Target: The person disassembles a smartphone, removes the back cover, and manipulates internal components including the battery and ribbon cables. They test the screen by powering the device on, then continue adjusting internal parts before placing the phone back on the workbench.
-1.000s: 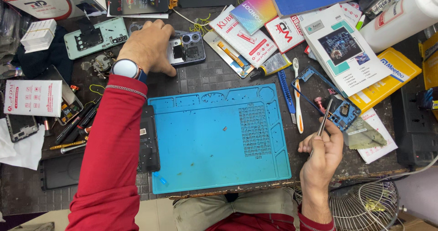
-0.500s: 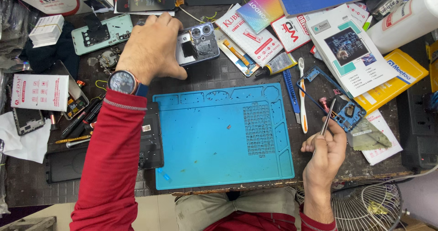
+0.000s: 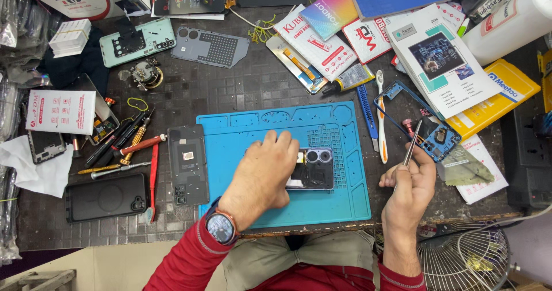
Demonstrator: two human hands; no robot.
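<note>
Red sleeves (image 3: pixel 190 262), wristwatch (image 3: pixel 220 226), khaki trousers.

Bright, even overhead light falls on my bench; shadows under my hands are soft. Everything is sharp, with slight bending at the edges.

Phone repair workshop: blue repair mat (image 3: pixel 253 130) mid-frame, screwdrivers (image 3: pixel 123 144) at left, opened phones (image 3: pixel 138 42), parts boxes crowding counter (image 3: pixel 230 90).
</note>
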